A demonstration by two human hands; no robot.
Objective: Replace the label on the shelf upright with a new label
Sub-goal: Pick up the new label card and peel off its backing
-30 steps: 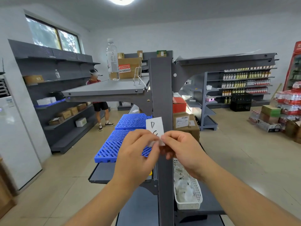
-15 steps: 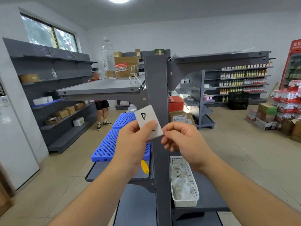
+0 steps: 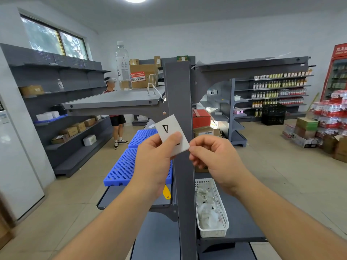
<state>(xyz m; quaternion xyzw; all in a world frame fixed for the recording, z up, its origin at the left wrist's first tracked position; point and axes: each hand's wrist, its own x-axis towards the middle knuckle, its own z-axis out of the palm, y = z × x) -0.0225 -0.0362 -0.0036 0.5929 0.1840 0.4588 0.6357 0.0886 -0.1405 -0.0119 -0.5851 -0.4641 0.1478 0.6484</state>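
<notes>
A grey shelf upright (image 3: 180, 94) rises straight ahead of me. My left hand (image 3: 155, 158) pinches a white label (image 3: 171, 134) with a black handwritten mark, tilted to the left in front of the upright. My right hand (image 3: 214, 158) is curled just right of the label, its thumb and forefinger at the label's lower right corner; whether they grip it I cannot tell. No label shows on the visible face of the upright.
A white basket (image 3: 222, 209) of crumpled labels sits on the low shelf to the right. Blue plastic pallets (image 3: 127, 166) and a yellow tool (image 3: 166, 192) lie on the left. A water bottle (image 3: 123, 66) stands on the upper shelf. A person (image 3: 115, 113) stands behind.
Both hands held the label upright against the post a second ago. My left hand has since lifted it up and tilted it left, and my right hand has drawn slightly away.
</notes>
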